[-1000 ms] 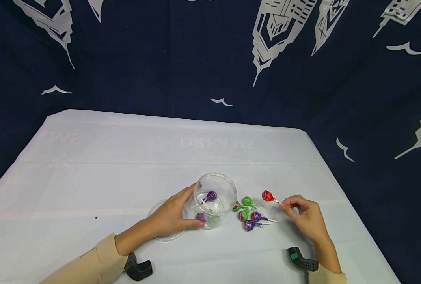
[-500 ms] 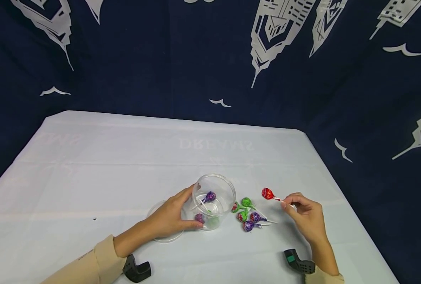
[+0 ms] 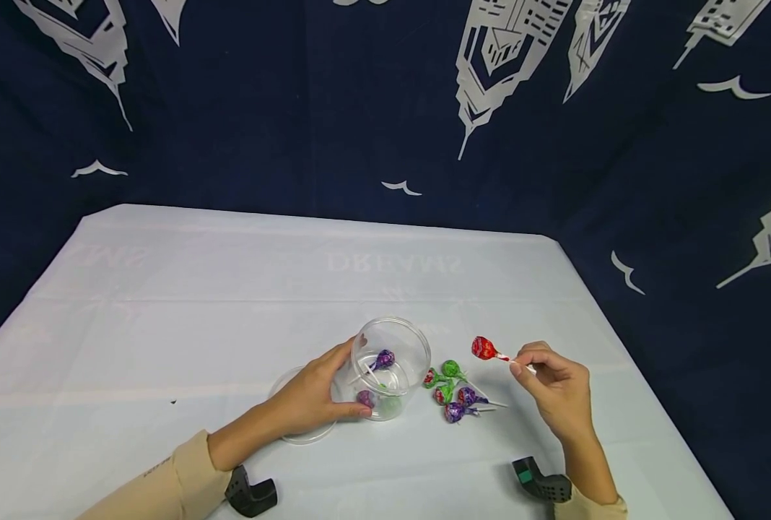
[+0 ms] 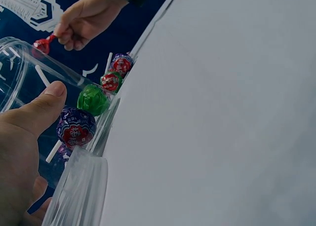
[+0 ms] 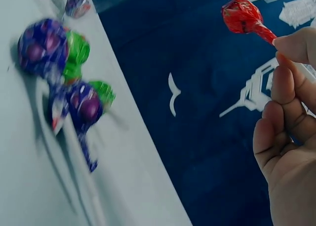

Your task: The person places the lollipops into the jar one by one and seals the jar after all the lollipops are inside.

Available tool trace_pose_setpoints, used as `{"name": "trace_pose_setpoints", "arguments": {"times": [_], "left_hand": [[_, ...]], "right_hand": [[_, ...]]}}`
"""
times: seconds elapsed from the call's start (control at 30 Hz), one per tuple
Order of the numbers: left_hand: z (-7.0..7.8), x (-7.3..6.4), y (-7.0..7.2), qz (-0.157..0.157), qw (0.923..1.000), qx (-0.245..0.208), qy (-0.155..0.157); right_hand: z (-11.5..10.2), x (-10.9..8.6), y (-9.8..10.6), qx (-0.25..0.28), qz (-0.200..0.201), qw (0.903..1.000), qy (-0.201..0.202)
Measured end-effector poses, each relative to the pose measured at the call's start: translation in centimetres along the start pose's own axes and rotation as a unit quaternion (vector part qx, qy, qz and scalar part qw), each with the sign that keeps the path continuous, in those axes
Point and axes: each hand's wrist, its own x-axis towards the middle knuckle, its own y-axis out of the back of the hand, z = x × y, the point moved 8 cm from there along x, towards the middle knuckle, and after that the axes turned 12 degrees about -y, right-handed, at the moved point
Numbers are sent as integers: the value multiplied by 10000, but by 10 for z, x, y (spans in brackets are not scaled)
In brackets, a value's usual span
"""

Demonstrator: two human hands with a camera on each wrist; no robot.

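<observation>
My left hand (image 3: 317,393) grips a clear plastic jar (image 3: 418,357) from its left side, thumb in front. Inside the jar are a purple lollipop (image 3: 384,359), another purple one lower down (image 3: 366,398) and something green near the bottom. My right hand (image 3: 557,390) pinches the stick of a red-wrapped lollipop (image 3: 484,348), held up off the table to the right of the jar. In the right wrist view the red lollipop (image 5: 242,16) sticks out beyond the thumb and fingertip. Between jar and right hand lies a small pile of green lollipops (image 3: 450,369) and purple lollipops (image 3: 454,412).
A round clear lid (image 3: 307,437) lies on the white tabletop (image 3: 197,347), partly under my left hand and behind the jar. A dark blue cloth (image 3: 262,108) with white print hangs beyond the table. Each wrist wears a black device (image 3: 252,492).
My right hand has lifted the red lollipop slightly and drawn it a little to the left, toward the jar. The left hand and the jar stay almost where they were.
</observation>
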Motion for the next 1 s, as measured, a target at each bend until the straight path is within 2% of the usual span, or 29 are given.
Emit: {"name": "trace_pose_setpoints", "arguments": {"times": [0.23,0.57,0.73,1.0], "left_hand": [[-1,0,-1,-18,10000,-17,12],[0,-1,0,5,10000,-2,-14],[0,0,0,-29,10000,-13,8],[-1,0,0,-28,10000,-39,-47]], "right_hand": [[-20,5,-12,525,-410,9957,642],[-37,18,-26,526,-874,9890,1072],[-45,23,-35,603,-1135,9840,1231],[-52,30,-49,657,-1351,9814,1192]]}}
